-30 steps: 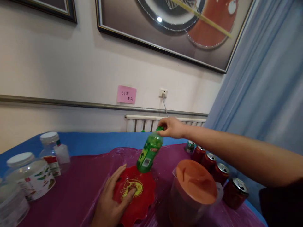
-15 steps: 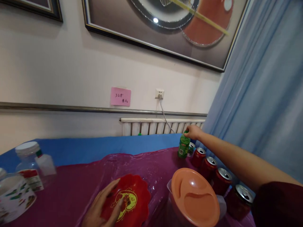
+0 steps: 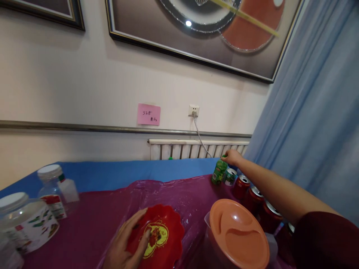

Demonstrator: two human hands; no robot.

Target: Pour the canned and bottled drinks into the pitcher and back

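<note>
At the far right of the table, my right hand (image 3: 233,157) pinches the cap of a green plastic bottle (image 3: 219,172). The bottle leans a little, its top to the right, beside a small green and white can (image 3: 230,176). Several red drink cans (image 3: 241,186) stand in a row towards me, partly behind my right arm. My left hand (image 3: 126,243) grips the left side of a red plate (image 3: 165,246) with a scalloped rim and a yellow print, its thumb over the inside. Right of the plate stands a clear pitcher with an orange lid (image 3: 238,231).
Clear jars with white lids (image 3: 50,172) (image 3: 21,220) stand at the left. A purple plastic sheet (image 3: 98,209) covers part of the blue tabletop (image 3: 112,173). Behind are a radiator (image 3: 193,149), a plugged-in cord (image 3: 200,136) and a blue curtain (image 3: 303,112).
The view has shifted left, so things appear further right. The green bottle has tilted slightly and come away from the green and white can, which shows more. My left hand stays at the plate.
</note>
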